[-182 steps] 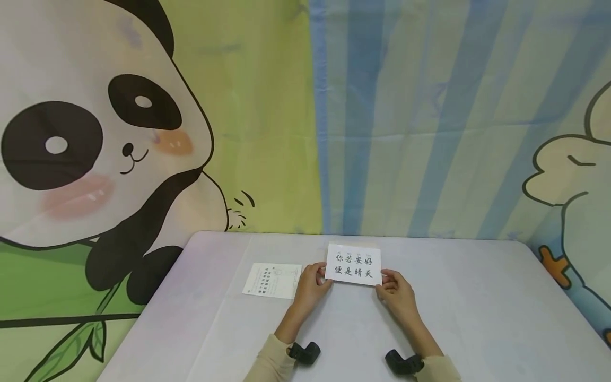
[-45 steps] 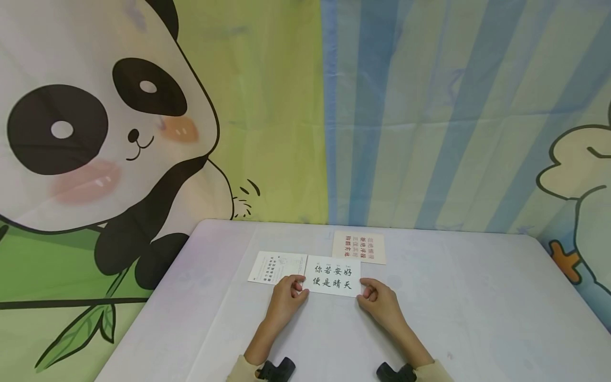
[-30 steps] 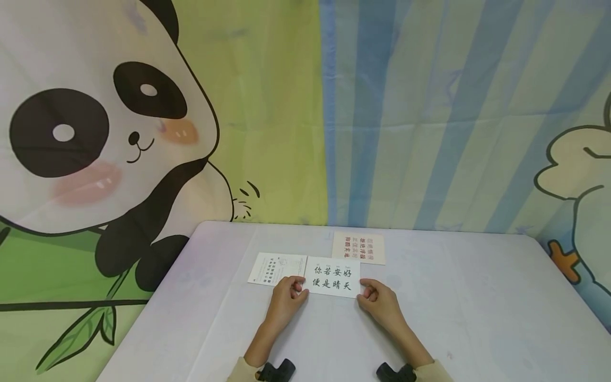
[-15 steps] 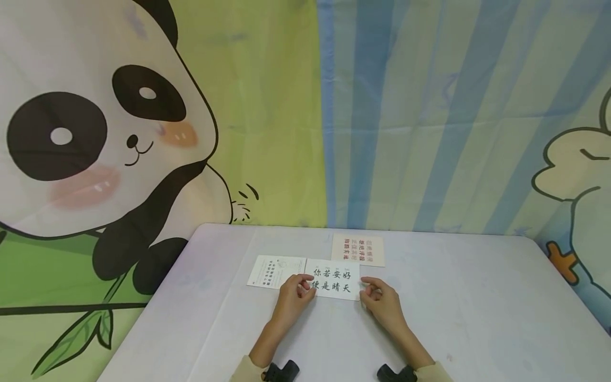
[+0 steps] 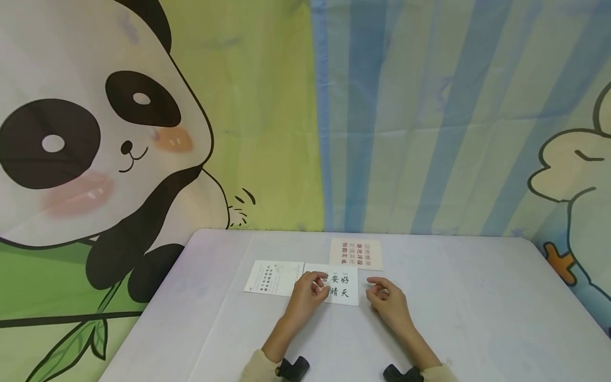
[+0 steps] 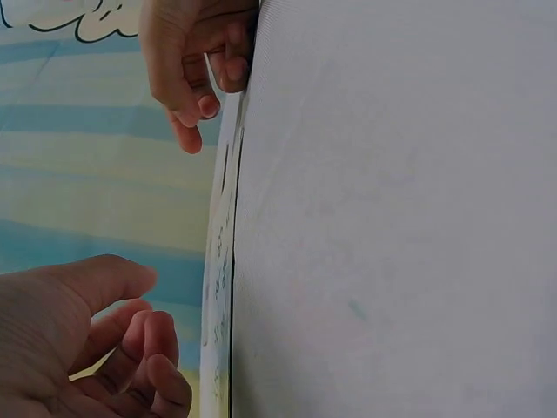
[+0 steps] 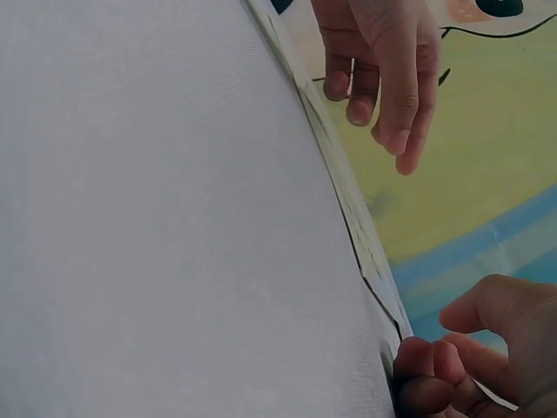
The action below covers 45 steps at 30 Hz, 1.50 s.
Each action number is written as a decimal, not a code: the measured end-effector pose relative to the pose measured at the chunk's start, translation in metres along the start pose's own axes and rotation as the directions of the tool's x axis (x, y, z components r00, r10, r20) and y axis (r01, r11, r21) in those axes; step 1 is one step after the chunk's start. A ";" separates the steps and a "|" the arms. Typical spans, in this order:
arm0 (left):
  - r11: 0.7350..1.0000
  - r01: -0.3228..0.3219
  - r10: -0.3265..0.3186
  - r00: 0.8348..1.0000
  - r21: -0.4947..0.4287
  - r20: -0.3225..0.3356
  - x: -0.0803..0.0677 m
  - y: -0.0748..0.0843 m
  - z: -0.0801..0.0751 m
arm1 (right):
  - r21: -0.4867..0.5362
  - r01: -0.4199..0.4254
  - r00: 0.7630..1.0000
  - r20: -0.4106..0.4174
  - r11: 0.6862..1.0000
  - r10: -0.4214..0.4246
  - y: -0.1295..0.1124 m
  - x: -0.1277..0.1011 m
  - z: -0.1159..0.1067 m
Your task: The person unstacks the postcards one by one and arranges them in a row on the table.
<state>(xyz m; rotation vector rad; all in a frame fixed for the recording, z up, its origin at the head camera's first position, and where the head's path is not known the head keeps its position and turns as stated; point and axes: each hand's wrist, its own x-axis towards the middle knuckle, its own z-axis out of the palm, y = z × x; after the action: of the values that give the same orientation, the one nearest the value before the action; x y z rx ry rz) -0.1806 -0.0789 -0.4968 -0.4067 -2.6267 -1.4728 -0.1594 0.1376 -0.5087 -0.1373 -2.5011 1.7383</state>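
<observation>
A white card with large black characters (image 5: 345, 286) lies flat on the pale table (image 5: 458, 318). My left hand (image 5: 312, 292) hovers over the card's left half and hides some characters. Its fingers are loosely curled and hold nothing, as the left wrist view (image 6: 104, 340) also shows. My right hand (image 5: 384, 297) rests just right of the card's right edge, loosely curled and empty. In the right wrist view its fingertips (image 7: 422, 370) sit close by the card's corner (image 7: 387, 305); whether they touch it I cannot tell.
A second white card with small print (image 5: 274, 277) lies against the first card's left edge. A cream card with red characters (image 5: 356, 253) lies farther back. A panda and striped cloth backdrop (image 5: 305, 116) hangs behind the table.
Both hands have let go of the card's side edges. The left hand slid right over the card, and the right hand drew slightly off to the right. The card lies still.
</observation>
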 end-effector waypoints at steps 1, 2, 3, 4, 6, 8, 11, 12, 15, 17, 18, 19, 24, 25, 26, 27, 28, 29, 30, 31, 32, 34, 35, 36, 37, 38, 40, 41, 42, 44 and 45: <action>1.000 -0.003 0.003 1.000 0.006 0.002 0.002 0.001 0.002 | -0.003 -0.003 1.000 0.006 1.000 0.003 0.000 0.000 -0.001; 1.000 -0.006 0.006 1.000 0.016 0.003 0.004 0.001 0.003 | -0.004 -0.002 1.000 0.012 1.000 0.003 0.001 0.001 -0.002; 1.000 -0.009 0.009 1.000 0.026 0.003 0.007 0.002 0.005 | -0.001 -0.001 1.000 0.016 1.000 0.001 0.001 0.001 -0.003; 0.999 -0.009 0.009 1.000 0.040 0.002 0.009 0.003 0.006 | 0.000 -0.001 1.000 0.020 1.000 0.001 0.000 0.002 -0.003; 0.998 -0.004 0.004 1.000 0.056 0.000 0.014 0.004 0.009 | -0.001 0.001 1.000 0.027 1.000 -0.001 0.000 0.003 -0.004; 0.998 0.000 0.000 1.000 0.061 0.003 0.019 0.005 0.012 | -0.008 0.003 1.000 0.026 1.000 -0.003 0.001 0.004 -0.005; 0.999 0.010 -0.010 1.000 0.046 0.011 0.025 0.008 0.014 | -0.019 0.019 1.000 0.015 1.000 -0.019 0.002 0.007 -0.006; 0.999 0.009 -0.009 1.000 0.043 0.012 0.026 0.008 0.015 | -0.023 0.032 0.999 0.009 0.999 -0.031 0.002 0.008 -0.007; 0.999 0.000 0.000 1.000 0.044 0.008 0.030 0.007 0.018 | -0.040 0.068 0.998 -0.007 0.997 -0.068 0.004 0.011 -0.009; 0.998 -0.009 0.008 1.000 0.058 0.007 0.033 0.006 0.020 | -0.055 0.086 0.996 -0.019 0.995 -0.087 0.005 0.014 -0.011; 0.998 -0.012 0.012 1.000 0.066 0.007 0.035 0.005 0.021 | -0.063 0.093 0.995 -0.025 0.994 -0.095 0.006 0.015 -0.012; 0.997 -0.012 0.011 1.000 0.076 0.006 0.037 0.004 0.022 | -0.069 0.094 0.995 -0.031 0.993 -0.097 0.007 0.016 -0.013; 0.995 -0.003 0.005 1.000 0.098 -0.014 0.047 0.003 0.027 | -0.081 0.077 0.995 -0.052 0.994 -0.082 0.007 0.025 -0.020; 0.995 0.003 -0.001 1.000 0.097 -0.020 0.049 0.003 0.028 | -0.080 0.071 0.996 -0.054 0.994 -0.075 0.007 0.026 -0.021; 0.996 0.010 -0.008 1.000 0.093 -0.026 0.050 0.003 0.028 | -0.078 0.065 0.996 -0.056 0.995 -0.069 0.007 0.029 -0.022; 0.996 0.019 -0.016 0.999 0.090 -0.030 0.052 0.003 0.029 | -0.077 0.059 0.996 -0.058 0.995 -0.064 0.008 0.031 -0.023; 0.996 0.031 -0.029 0.999 0.086 -0.031 0.053 0.003 0.029 | -0.077 0.054 0.996 -0.060 0.996 -0.059 0.008 0.033 -0.023; 0.995 0.044 -0.041 0.999 0.084 -0.030 0.054 0.002 0.030 | -0.076 0.049 0.997 -0.062 0.996 -0.054 0.008 0.035 -0.023; 0.995 0.064 -0.062 0.998 0.083 -0.026 0.055 0.002 0.030 | -0.073 0.043 0.997 -0.062 0.996 -0.048 0.009 0.037 -0.024; 0.993 0.081 -0.079 0.997 0.084 -0.023 0.055 0.002 0.030 | -0.069 0.036 0.997 -0.060 0.997 -0.040 0.009 0.038 -0.024; 0.992 0.094 -0.093 0.995 0.084 -0.019 0.056 0.001 0.030 | -0.069 0.030 0.998 -0.057 0.997 -0.034 0.010 0.040 -0.025; 0.987 0.130 -0.129 0.992 0.092 -0.009 0.057 -0.001 0.031 | -0.076 0.020 0.999 -0.045 0.997 -0.024 0.011 0.042 -0.025; 0.985 0.140 -0.140 0.990 0.099 -0.008 0.057 -0.002 0.031 | -0.088 0.020 0.999 -0.038 0.996 -0.024 0.011 0.043 -0.026; 0.983 0.151 -0.151 0.989 0.103 -0.005 0.058 -0.003 0.031 | -0.097 0.021 0.999 -0.032 0.995 -0.024 0.012 0.043 -0.026; 0.982 0.157 -0.157 0.988 0.105 -0.005 0.058 -0.003 0.030 | -0.105 0.023 0.999 -0.028 0.994 -0.026 0.012 0.044 -0.026; 0.981 0.163 -0.164 0.986 0.106 -0.002 0.059 -0.004 0.030 | -0.119 0.026 0.999 -0.026 0.993 -0.030 0.013 0.044 -0.026; 0.979 0.174 -0.176 0.984 0.107 0.001 0.059 -0.005 0.031 | -0.138 0.036 0.999 -0.022 0.990 -0.039 0.013 0.045 -0.027; 0.979 0.174 -0.175 0.985 0.104 0.002 0.059 -0.005 0.031 | -0.146 0.039 0.999 -0.021 0.988 -0.043 0.014 0.046 -0.027; 0.980 0.172 -0.173 0.985 0.100 0.001 0.059 -0.006 0.030 | -0.148 0.039 0.999 -0.021 0.988 -0.043 0.014 0.046 -0.027; 0.982 0.163 -0.163 0.987 0.094 -0.005 0.058 -0.007 0.031 | -0.163 0.039 0.999 -0.018 0.986 -0.042 0.015 0.047 -0.026; 0.982 0.161 -0.161 0.987 0.095 -0.007 0.058 -0.008 0.031 | -0.168 0.037 0.999 -0.016 0.985 -0.040 0.015 0.047 -0.026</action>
<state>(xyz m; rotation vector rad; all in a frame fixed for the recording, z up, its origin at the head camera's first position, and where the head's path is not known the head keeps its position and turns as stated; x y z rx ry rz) -0.2368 -0.0464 -0.5069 -0.1900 -2.7747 -1.3821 -0.2023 0.1726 -0.5122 -0.1160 -2.6149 1.5037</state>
